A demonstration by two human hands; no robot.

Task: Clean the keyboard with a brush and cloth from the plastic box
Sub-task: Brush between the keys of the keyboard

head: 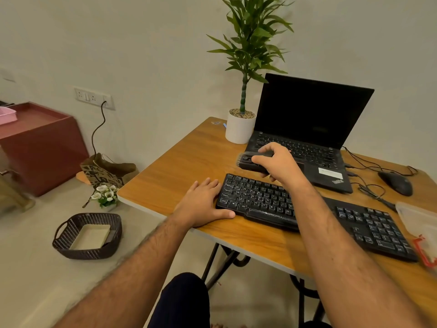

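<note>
A black keyboard (260, 200) lies slantwise across the wooden table (179, 166). My left hand (203, 204) rests flat on the table at the keyboard's left end, thumb against its front corner. My right hand (279, 164) grips a black brush (246, 160) just above the keyboard's far edge, in front of the laptop. The brush's bristles point left and away. A clear plastic box (418, 216) with a red clasp sits at the table's right edge; no cloth shows in it.
An open black laptop (307, 129) stands behind the keyboard, a potted plant (240, 126) to its left. A black mouse (396, 183) and cables lie at the right. On the floor are a dark woven basket (87, 235), a paper bag and white flowers.
</note>
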